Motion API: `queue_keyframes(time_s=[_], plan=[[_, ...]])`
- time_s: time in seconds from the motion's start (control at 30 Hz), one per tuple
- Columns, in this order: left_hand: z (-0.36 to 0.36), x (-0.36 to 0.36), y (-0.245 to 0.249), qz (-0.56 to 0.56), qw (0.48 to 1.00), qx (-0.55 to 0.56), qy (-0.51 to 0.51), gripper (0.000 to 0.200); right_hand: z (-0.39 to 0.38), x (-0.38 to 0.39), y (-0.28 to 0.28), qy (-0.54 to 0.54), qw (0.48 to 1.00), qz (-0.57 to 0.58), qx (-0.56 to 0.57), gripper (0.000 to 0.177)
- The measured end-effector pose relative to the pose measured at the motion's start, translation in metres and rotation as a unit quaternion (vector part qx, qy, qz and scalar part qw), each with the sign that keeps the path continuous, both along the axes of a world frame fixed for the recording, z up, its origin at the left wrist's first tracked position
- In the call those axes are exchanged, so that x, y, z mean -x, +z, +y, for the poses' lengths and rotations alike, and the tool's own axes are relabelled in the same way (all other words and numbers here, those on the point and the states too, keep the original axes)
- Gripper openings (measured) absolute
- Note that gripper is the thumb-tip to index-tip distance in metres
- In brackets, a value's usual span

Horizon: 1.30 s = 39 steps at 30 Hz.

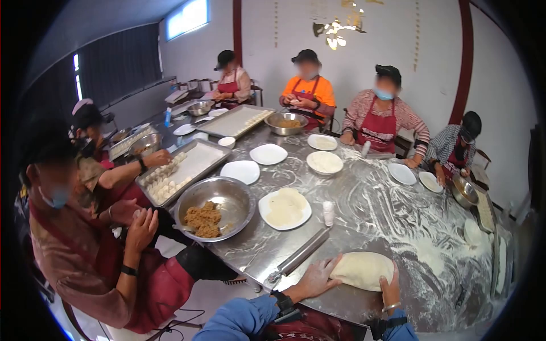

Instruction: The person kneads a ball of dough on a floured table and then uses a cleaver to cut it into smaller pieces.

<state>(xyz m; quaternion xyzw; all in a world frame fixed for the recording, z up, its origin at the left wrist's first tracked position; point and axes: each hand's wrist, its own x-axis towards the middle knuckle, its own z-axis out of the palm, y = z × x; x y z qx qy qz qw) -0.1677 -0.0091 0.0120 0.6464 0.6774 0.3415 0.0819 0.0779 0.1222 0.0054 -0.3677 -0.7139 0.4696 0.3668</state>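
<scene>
A large, smooth, pale lump of dough (364,271) lies on the metal table near its front edge, between my two hands. My left hand (319,277) rests against the dough's left end, fingers stretched out and touching it. At the dough's right end my right hand (391,291) lies along the side, its visible fingers extended upward. A metal rolling pin (301,253) lies left of the dough. Just above the pin's upper end stands a small whitish bottle (328,213). A square white plate (285,208) of flat round wrappers sits farther up and left.
A steel bowl of brown filling (215,208) stands at the left, near a seated co-worker's hands (139,221). Behind it is a tray of dumplings (183,170). Flour (421,238) covers the table's right side. Several co-workers sit around the table (364,199).
</scene>
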Motion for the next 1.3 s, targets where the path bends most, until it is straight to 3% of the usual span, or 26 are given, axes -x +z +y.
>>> queue_keyframes(time_s=[0.1,0.17,0.27,0.3,0.37,0.53,0.7,0.77,0.87,0.93,0.97,1.03,1.3], plan=[[-0.028,0.016,-0.006,0.0,0.999,-0.034,-0.035,0.075,-0.007,-0.011,-0.01,-0.009,0.995,0.084,0.062,0.077],[-0.043,0.021,-0.024,0.02,0.999,-0.027,-0.036,0.071,-0.014,-0.038,-0.025,-0.019,0.996,0.057,0.06,0.073],[-0.055,0.028,-0.015,0.069,0.995,-0.049,-0.043,0.063,-0.032,-0.076,-0.003,-0.143,0.979,-0.132,-0.061,0.058],[-0.054,0.027,-0.014,0.085,0.995,-0.035,-0.045,0.062,-0.033,-0.09,-0.001,-0.157,0.975,-0.146,-0.052,0.058],[-0.052,0.024,-0.011,0.12,0.991,-0.021,-0.053,0.06,-0.033,-0.122,-0.005,-0.158,0.934,-0.289,-0.136,0.055],[-0.04,0.032,0.003,0.155,0.981,0.03,-0.117,0.06,-0.025,-0.143,-0.008,-0.167,0.868,-0.432,-0.18,0.053],[-0.034,0.029,0.013,0.136,0.978,0.089,-0.127,0.054,-0.029,-0.132,0.005,-0.162,0.852,-0.466,-0.176,0.052],[-0.035,0.031,0.005,0.164,0.974,0.078,-0.136,0.047,-0.024,-0.131,0.007,-0.107,0.858,-0.471,-0.174,0.053],[-0.032,0.029,0.008,0.164,0.975,0.051,-0.14,0.057,-0.021,-0.13,0.012,-0.089,0.844,-0.509,-0.148,0.054],[-0.034,0.03,0.005,0.205,0.964,0.109,-0.127,0.05,-0.018,-0.13,0.017,-0.092,0.853,-0.5,-0.117,0.055],[-0.062,0.066,-0.056,0.29,0.939,0.099,-0.159,0.049,-0.018,-0.131,0.018,-0.088,0.868,-0.479,-0.099,0.057],[-0.035,0.031,0.005,0.229,0.956,0.131,-0.13,0.047,-0.017,-0.134,0.014,-0.08,0.852,-0.51,-0.087,0.059],[-0.032,0.033,-0.006,0.214,0.959,0.127,-0.138,0.044,-0.016,-0.135,0.014,-0.056,0.868,-0.49,-0.061,0.059]])
